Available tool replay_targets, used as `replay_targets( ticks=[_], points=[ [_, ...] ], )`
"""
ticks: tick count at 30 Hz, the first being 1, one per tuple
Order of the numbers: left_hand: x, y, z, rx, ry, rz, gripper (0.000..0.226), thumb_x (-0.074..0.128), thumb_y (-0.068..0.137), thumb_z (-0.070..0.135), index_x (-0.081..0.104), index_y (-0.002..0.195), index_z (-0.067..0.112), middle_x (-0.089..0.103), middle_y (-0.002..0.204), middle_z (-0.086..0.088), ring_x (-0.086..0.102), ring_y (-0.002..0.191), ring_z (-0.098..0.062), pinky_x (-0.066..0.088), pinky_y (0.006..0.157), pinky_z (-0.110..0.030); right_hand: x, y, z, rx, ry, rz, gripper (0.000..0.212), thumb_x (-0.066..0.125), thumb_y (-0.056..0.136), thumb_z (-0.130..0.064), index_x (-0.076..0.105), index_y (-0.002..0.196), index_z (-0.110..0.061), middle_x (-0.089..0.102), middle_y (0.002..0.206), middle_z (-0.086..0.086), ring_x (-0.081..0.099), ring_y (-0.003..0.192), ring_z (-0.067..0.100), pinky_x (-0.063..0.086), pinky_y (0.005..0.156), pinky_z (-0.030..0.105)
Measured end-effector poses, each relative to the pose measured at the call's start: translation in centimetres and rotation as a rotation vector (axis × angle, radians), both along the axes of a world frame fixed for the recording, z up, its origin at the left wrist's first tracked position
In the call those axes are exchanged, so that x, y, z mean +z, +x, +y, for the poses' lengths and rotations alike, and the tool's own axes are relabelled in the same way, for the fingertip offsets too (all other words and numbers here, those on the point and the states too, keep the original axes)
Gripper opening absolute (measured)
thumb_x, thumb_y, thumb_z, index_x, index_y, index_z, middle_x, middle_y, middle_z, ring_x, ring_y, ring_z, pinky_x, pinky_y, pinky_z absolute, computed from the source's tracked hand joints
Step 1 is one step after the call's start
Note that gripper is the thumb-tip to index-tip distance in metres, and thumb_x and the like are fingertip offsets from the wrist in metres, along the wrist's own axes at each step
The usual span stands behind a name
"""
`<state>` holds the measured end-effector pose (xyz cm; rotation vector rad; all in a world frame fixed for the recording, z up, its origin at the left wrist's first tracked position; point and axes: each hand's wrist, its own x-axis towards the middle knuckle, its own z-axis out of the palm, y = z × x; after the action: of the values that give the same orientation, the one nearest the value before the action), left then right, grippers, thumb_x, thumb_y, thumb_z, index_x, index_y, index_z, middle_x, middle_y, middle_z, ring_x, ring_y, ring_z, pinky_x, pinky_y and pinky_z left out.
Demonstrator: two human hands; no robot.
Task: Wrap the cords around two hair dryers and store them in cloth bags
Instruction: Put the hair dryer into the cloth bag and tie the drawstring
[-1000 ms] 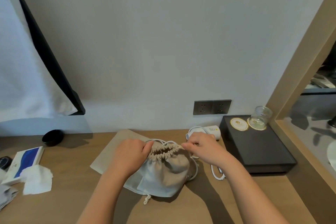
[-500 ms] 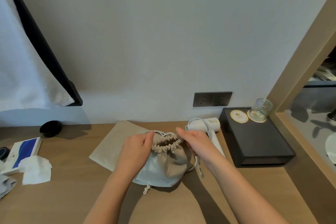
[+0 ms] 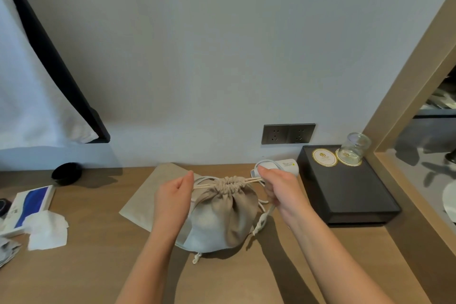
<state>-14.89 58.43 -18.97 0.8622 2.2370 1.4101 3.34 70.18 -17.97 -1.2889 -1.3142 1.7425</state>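
One stuffed beige drawstring cloth bag (image 3: pixel 219 215) sits at table (image 3: pixel 98 266) centre, mouth gathered tight, contents hidden. Two hands on it. Left hand (image 3: pixel 176 195) at the bag's 10 o'clock, fingers curled, pinching the drawstring (image 3: pixel 204 183). Right hand (image 3: pixel 278 187) at the bag's 2 o'clock, closed around the other drawstring end; cords run taut from the mouth to both hands. One knotted cord end hangs at the bag's 3 o'clock, another at 6 o'clock.

One flat empty cloth bag (image 3: pixel 145 195) lies under the full one, sticking out toward 10 o'clock.

One white hair dryer (image 3: pixel 287 164) lies at the bag's 1 o'clock, behind the right hand, with its white power cord (image 3: pixel 269 211) trailing down under the right wrist.

One black box (image 3: pixel 345 192) at 3 o'clock carries two round gold-rimmed coasters (image 3: pixel 324 157); one glass (image 3: pixel 355 147) stands on the right coaster. One double wall socket (image 3: pixel 288 133) at 12 o'clock. At 9 o'clock: one black bowl (image 3: pixel 66 173), one blue-and-white box (image 3: pixel 32 205), one white tissue (image 3: pixel 47 229).
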Motion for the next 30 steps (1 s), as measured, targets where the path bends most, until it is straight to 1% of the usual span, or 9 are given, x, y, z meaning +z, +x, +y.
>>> replay_targets(
  ticks=[5, 7, 9, 12, 15, 18, 22, 26, 30],
  points=[
    [-0.1, -0.2, 0.1, -0.021, -0.022, -0.035, 0.052, 0.052, 0.094, 0.036, 0.024, 0.052, 0.021, 0.025, 0.051, 0.003, 0.026, 0.053, -0.016, 0.026, 0.053, -0.033, -0.2, 0.2, 0.0, 0.04, -0.017, 0.0, 0.019, 0.06, 0.094, -0.021, 0.052, 0.081, -0.01, 0.029, 0.052, -0.001, 0.026, 0.047, 0.012, 0.023, 0.048, 0.027],
    [0.1, -0.3, -0.2, -0.115, -0.104, 0.051, 0.05, 0.049, 0.095, 0.035, 0.029, 0.054, 0.017, 0.03, 0.052, 0.0, 0.028, 0.05, -0.015, 0.025, 0.052, -0.031, 0.4, 0.3, 0.2, 0.047, 0.036, 0.022, 0.025, 0.058, 0.094, -0.019, 0.048, 0.073, -0.011, 0.027, 0.051, -0.001, 0.023, 0.048, 0.013, 0.02, 0.047, 0.025],
    [0.4, -0.7, -0.5, -0.2, -0.212, 0.174, 0.05, 0.044, 0.096, 0.036, 0.043, 0.056, 0.007, 0.042, 0.051, 0.0, 0.037, 0.049, -0.015, 0.03, 0.052, -0.03, 1.1, 0.6, 0.3, 0.065, 0.085, 0.046, 0.039, 0.058, 0.095, -0.019, 0.04, 0.061, -0.015, 0.027, 0.049, -0.003, 0.023, 0.047, 0.013, 0.022, 0.047, 0.024],
    [1.2, -0.2, -0.4, -0.291, -0.235, 0.291, 0.043, 0.042, 0.097, 0.034, 0.056, 0.065, 0.01, 0.054, 0.058, 0.002, 0.05, 0.058, -0.016, 0.035, 0.056, -0.032, 2.0, 0.4, -0.2, 0.115, 0.139, 0.065, 0.046, 0.057, 0.096, -0.022, 0.038, 0.054, -0.02, 0.028, 0.046, -0.005, 0.025, 0.046, 0.013, 0.026, 0.049, 0.025],
    [1.8, 1.1, 0.3, -0.359, -0.139, 0.295, 0.042, 0.042, 0.097, 0.04, 0.053, 0.069, 0.01, 0.057, 0.064, -0.001, 0.054, 0.066, -0.018, 0.04, 0.061, -0.034, 2.3, -0.3, -0.8, 0.154, 0.159, 0.068, 0.048, 0.057, 0.096, -0.023, 0.037, 0.053, -0.02, 0.029, 0.046, -0.005, 0.026, 0.046, 0.012, 0.027, 0.05, 0.025],
    [2.0, 1.8, 0.9, -0.39, -0.118, 0.401, 0.046, 0.043, 0.094, 0.049, 0.052, 0.071, 0.01, 0.055, 0.066, -0.002, 0.052, 0.064, -0.017, 0.041, 0.062, -0.034, 2.3, -0.4, -0.7, 0.162, 0.173, 0.064, 0.046, 0.057, 0.096, -0.024, 0.038, 0.055, -0.019, 0.029, 0.047, -0.005, 0.026, 0.045, 0.011, 0.027, 0.049, 0.024],
    [2.2, 2.0, 1.0, -0.402, -0.13, 0.51, 0.046, 0.042, 0.095, 0.048, 0.045, 0.066, 0.013, 0.049, 0.061, -0.001, 0.049, 0.06, -0.019, 0.037, 0.058, -0.037, 2.0, 0.5, -0.2, 0.169, 0.203, -0.018, 0.045, 0.058, 0.096, -0.028, 0.039, 0.057, -0.015, 0.032, 0.052, -0.001, 0.029, 0.049, 0.012, 0.029, 0.053, 0.026],
    [2.0, 2.2, 1.2, -0.433, -0.127, 0.498, 0.044, 0.048, 0.095, 0.043, 0.038, 0.061, 0.016, 0.041, 0.056, 0.003, 0.04, 0.054, -0.012, 0.029, 0.052, -0.03, 1.8, 1.2, 0.2, 0.266, 0.252, -0.103, 0.044, 0.054, 0.098, -0.028, 0.042, 0.06, -0.011, 0.039, 0.055, 0.003, 0.04, 0.05, 0.012, 0.037, 0.058, 0.028],
    [1.9, 1.9, 0.9, -0.435, -0.094, 0.296, 0.041, 0.048, 0.097, 0.03, 0.045, 0.061, 0.009, 0.045, 0.054, -0.001, 0.04, 0.052, -0.008, 0.031, 0.054, -0.024, 2.2, 1.5, 0.4, 0.437, 0.185, -0.245, 0.041, 0.05, 0.099, -0.039, 0.062, 0.075, -0.009, 0.061, 0.064, 0.001, 0.055, 0.059, 0.011, 0.048, 0.063, 0.023]
  ],
)
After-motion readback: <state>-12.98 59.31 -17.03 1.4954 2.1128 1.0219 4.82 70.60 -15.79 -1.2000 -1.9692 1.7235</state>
